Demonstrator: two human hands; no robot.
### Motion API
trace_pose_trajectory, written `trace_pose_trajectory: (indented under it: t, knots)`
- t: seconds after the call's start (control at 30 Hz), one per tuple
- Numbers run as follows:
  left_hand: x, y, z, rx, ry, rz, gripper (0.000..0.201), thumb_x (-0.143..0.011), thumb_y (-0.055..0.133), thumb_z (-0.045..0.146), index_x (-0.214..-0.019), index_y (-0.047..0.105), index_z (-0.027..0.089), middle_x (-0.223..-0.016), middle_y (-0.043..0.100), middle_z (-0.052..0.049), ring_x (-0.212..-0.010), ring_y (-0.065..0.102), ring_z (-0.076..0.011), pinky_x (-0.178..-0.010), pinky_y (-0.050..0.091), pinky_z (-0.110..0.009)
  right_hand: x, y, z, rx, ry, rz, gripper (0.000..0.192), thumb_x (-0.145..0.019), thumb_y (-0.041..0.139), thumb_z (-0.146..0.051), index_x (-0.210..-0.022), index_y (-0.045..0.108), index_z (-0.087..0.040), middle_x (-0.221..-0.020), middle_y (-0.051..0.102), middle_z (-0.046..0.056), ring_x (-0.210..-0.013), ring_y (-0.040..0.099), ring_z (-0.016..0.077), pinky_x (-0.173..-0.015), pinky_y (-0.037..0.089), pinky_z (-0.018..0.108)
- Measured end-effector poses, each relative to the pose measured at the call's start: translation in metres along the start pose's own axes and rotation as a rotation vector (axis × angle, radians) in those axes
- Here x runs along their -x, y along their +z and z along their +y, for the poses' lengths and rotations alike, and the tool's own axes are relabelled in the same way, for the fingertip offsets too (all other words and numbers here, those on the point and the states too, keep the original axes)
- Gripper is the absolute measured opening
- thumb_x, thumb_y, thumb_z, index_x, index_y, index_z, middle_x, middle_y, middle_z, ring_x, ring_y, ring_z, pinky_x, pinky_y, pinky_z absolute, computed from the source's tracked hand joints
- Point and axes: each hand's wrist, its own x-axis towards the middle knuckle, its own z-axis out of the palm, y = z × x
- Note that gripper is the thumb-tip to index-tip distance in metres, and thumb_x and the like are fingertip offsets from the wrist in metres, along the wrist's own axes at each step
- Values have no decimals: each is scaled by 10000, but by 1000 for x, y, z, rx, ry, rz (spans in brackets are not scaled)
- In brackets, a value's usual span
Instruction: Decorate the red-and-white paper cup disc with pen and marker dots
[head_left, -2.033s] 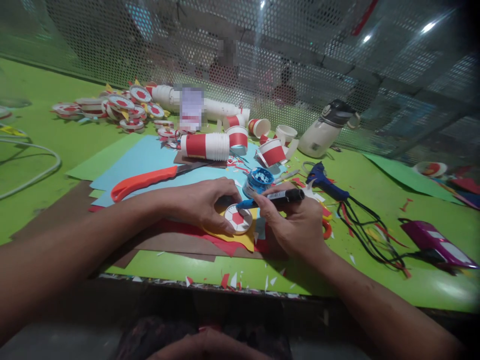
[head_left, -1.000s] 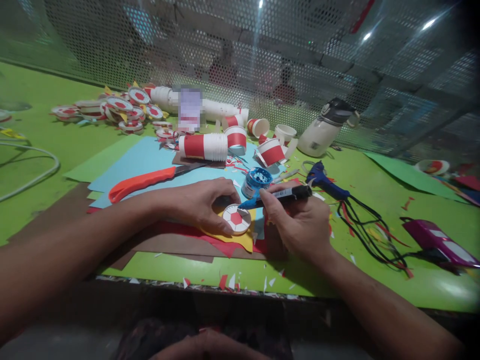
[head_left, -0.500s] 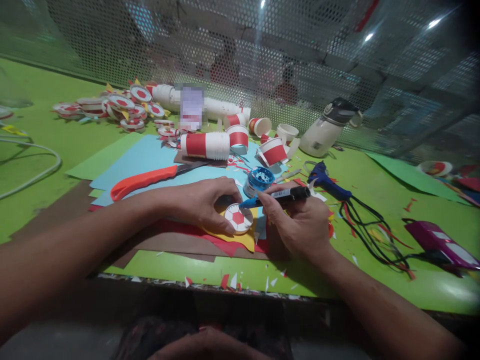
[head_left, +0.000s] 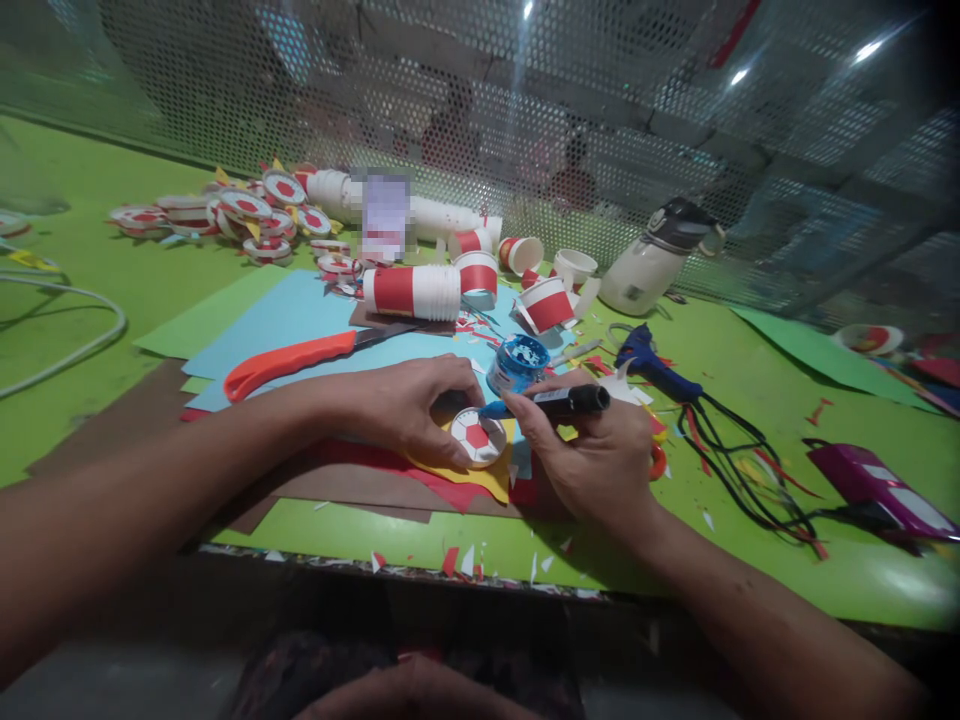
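My left hand [head_left: 409, 408] pinches the edge of a small round white paper-cup base [head_left: 486, 450], which bears a red hexagon and thin dark lines running out to its rim. Below it lies yellow paper [head_left: 491, 485]. In my right hand [head_left: 604, 455] is a black and blue marker pen [head_left: 551, 402], slanted so that its blue tip end meets the upper rim of the base, where small dark marks show. Just behind the pen stands a small jar of blue paint [head_left: 517, 368]. Left of it lies an orange-handled knife [head_left: 292, 362], on blue paper [head_left: 247, 320].
Paper cups [head_left: 412, 293] with red bands lie behind my hands, and a pile of decorated discs [head_left: 244, 205] is at back left. To the right are a blue glue gun [head_left: 660, 370], its black cord, a purple device [head_left: 877, 485] and a bottle [head_left: 645, 260]. Paper scraps litter the front edge.
The back end of the marker and my right hand have shifted slightly left and down. The tip stays at the rim, and my left hand keeps its hold.
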Motion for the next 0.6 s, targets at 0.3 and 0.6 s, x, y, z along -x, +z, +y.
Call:
trace_pose_trajectory:
  t: [0.3,0.6]
  knots:
    - [1,-1,0,21,-26,-12,534,-729,776,511,-1140,626,205,-1068,601,-37,-955,563,-219,-819,450,-311,2,-5,-1,-118,133,96,159,-892,749,-280,-757,688,-222,-644,696,-16,-522,641,148,-545,529,295]
    - [1,-1,0,2,-40,-19,567,-724,768,523,-1175,621,212,-1137,596,-54,-1012,566,-241,-885,460,-333,1,-8,-1,-147,161,148,164,-881,768,-317,-778,693,-214,-678,704,-22,-567,664,147,-568,562,298]
